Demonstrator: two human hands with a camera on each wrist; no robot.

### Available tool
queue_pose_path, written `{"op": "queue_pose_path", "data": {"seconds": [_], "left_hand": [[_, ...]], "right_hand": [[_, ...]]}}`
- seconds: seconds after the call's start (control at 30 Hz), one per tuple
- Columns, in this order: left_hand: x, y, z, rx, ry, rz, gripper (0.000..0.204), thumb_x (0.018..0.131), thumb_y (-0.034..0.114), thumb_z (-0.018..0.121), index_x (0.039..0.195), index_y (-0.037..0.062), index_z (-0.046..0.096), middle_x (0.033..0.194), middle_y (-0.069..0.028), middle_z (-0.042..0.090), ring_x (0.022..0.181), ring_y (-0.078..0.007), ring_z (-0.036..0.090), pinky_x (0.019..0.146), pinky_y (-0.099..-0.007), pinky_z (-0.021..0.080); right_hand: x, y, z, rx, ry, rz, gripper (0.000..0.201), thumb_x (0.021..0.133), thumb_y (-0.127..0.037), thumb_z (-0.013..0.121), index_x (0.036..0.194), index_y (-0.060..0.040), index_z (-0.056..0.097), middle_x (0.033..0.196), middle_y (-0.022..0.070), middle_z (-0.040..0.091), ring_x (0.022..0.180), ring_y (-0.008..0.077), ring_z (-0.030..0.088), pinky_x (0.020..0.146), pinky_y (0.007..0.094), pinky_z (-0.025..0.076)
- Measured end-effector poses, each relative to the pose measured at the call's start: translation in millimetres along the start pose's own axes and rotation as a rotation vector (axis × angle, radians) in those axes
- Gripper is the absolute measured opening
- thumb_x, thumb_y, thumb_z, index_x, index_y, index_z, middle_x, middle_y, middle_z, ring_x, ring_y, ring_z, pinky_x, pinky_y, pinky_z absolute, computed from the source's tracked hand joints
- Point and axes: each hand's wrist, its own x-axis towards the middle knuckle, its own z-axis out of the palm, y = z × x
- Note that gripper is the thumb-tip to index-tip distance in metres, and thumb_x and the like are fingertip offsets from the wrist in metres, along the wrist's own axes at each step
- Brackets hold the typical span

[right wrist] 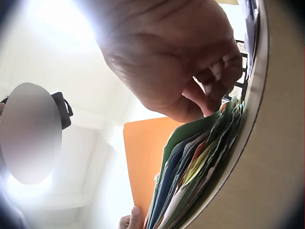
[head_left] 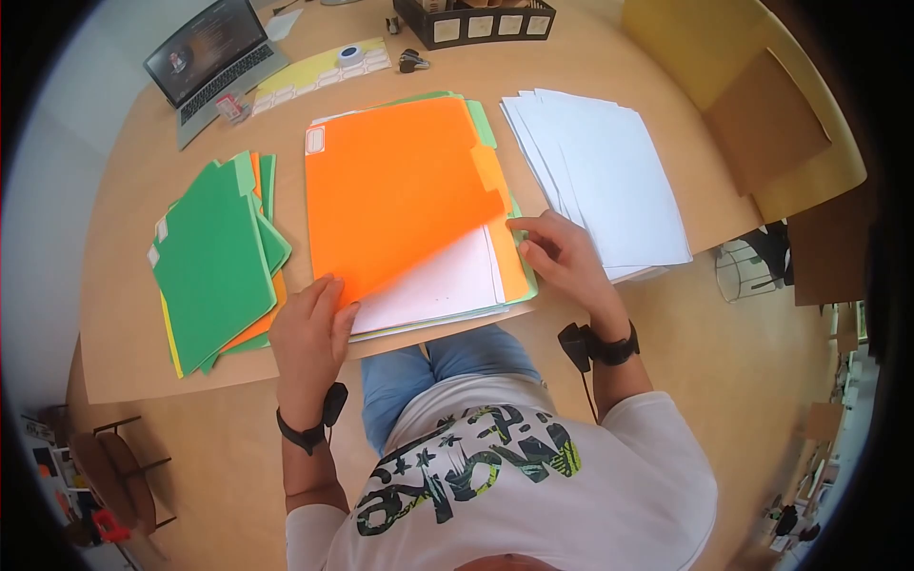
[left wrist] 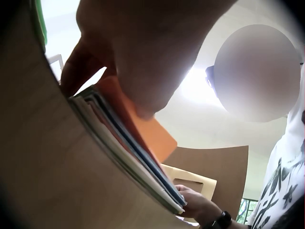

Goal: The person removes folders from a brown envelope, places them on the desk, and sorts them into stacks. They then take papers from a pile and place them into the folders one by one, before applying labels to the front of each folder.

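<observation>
An orange file folder point(head_left: 390, 181) lies on top of a folder stack, its near right side lifted in a slanting fold. Under the raised cover a white sheet point(head_left: 443, 276) shows. My left hand point(head_left: 309, 324) holds the cover's near left corner, the thumb lying on the orange face in the left wrist view. My right hand point(head_left: 568, 259) is at the stack's right edge, index finger reaching to the tabs and thumb just below. In the right wrist view, its fingertips are close over the edges of green folders point(right wrist: 195, 125) in the stack.
Green and orange folders point(head_left: 214, 266) are piled on the left. White papers point(head_left: 609, 171) lie in a stack on the right. Farther back are an open laptop point(head_left: 214, 57), a sheet of labels point(head_left: 324, 76), and a black tray point(head_left: 486, 27). A yellow panel point(head_left: 685, 57) stands at the right.
</observation>
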Motion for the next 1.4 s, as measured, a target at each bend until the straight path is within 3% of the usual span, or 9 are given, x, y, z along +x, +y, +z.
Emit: {"op": "queue_pose_path", "data": {"seconds": [0.1,0.2,0.4,0.5,0.67,0.83,0.97,1.13,1.4], "left_hand": [[-5.5,-0.1,5.1,0.021,0.096,0.035,0.028,0.086,0.019,0.065,0.108,0.0029,0.063,0.105,-0.0116,0.067,0.082,-0.028,0.063,0.068,-0.0349,0.05],[-10.0,0.7,7.9,0.013,0.165,0.058,0.025,0.088,0.017,0.061,0.108,0.0026,0.063,0.106,-0.0123,0.067,0.079,-0.0278,0.063,0.067,-0.0339,0.05],[-21.0,1.3,19.5,-0.045,0.261,0.052,0.025,0.089,0.014,0.058,0.109,0.0007,0.063,0.109,-0.0148,0.067,0.082,-0.0292,0.064,0.071,-0.0347,0.051],[-20.2,1.9,20.2,-0.071,0.288,0.06,0.027,0.086,0.011,0.059,0.111,0.0001,0.062,0.11,-0.0155,0.066,0.085,-0.0299,0.064,0.073,-0.0352,0.052],[-23.3,3.4,21.3,-0.078,0.283,0.01,0.039,0.074,-0.004,0.061,0.113,0.0008,0.063,0.113,-0.0139,0.065,0.091,-0.0297,0.063,0.077,-0.0357,0.052],[-24.9,5.5,18.5,-0.055,0.274,-0.017,0.048,0.068,-0.011,0.06,0.113,0.0041,0.064,0.112,-0.0126,0.065,0.091,-0.0287,0.062,0.077,-0.0347,0.051],[-26.2,8.5,17.4,-0.089,0.288,-0.034,0.052,0.068,-0.013,0.058,0.116,0.0067,0.066,0.112,-0.0114,0.064,0.088,-0.0265,0.061,0.075,-0.032,0.051],[-30.0,11.8,14.7,-0.296,0.26,-0.147,0.054,0.069,-0.015,0.053,0.116,0.0058,0.066,0.112,-0.0133,0.061,0.086,-0.023,0.059,0.075,-0.0295,0.05],[-29.4,3.5,10.8,-0.382,0.389,-0.187,0.05,0.067,-0.018,0.041,0.104,0.001,0.069,0.108,-0.0158,0.062,0.096,-0.0268,0.062,0.086,-0.0314,0.048]], "right_hand": [[0.7,-17.6,3.3,-0.031,0.12,-0.002,0.022,0.086,-0.015,0.063,0.103,-0.0028,0.067,0.077,0.008,0.053,0.063,0.0181,0.054,0.059,0.0298,0.044],[3.7,-31.7,8.7,-0.216,0.119,-0.026,0.024,0.086,-0.026,0.065,0.087,-0.0024,0.068,0.072,0.009,0.057,0.062,0.0228,0.057,0.057,0.0331,0.045],[19.2,-53.6,25.3,-0.578,-0.043,0.033,0.037,0.083,-0.034,0.064,0.068,-0.0012,0.061,0.065,0.0138,0.061,0.064,0.0307,0.061,0.057,0.041,0.046],[21.0,-40.7,36.7,-0.548,0.025,0.003,0.03,0.083,-0.03,0.067,0.075,-0.0018,0.062,0.068,0.0132,0.058,0.063,0.0295,0.058,0.058,0.0365,0.045],[16.2,-32.4,19.1,-0.325,0.149,0.042,0.025,0.084,-0.026,0.061,0.072,-0.0035,0.059,0.068,0.013,0.06,0.062,0.0306,0.059,0.057,0.0397,0.045],[8.7,12.6,-58.9,-0.382,0.384,0.19,0.021,0.087,-0.024,0.061,0.083,-0.0028,0.061,0.072,0.0147,0.063,0.066,0.0304,0.062,0.061,0.036,0.047],[-3.3,60.5,-125.6,-0.544,0.586,0.336,0.02,0.088,-0.024,0.061,0.09,-0.0046,0.063,0.078,0.0138,0.067,0.073,0.033,0.064,0.066,0.0396,0.049],[-17.3,99.5,-163.8,-0.782,0.607,0.536,0.016,0.09,-0.026,0.059,0.095,-0.0118,0.064,0.087,0.0114,0.069,0.083,0.0311,0.065,0.069,0.0408,0.049],[-30.8,131.0,-159.7,-0.854,0.591,0.488,0.019,0.087,-0.026,0.061,0.098,-0.0117,0.066,0.088,0.0125,0.068,0.084,0.0325,0.065,0.072,0.0416,0.05]]}}
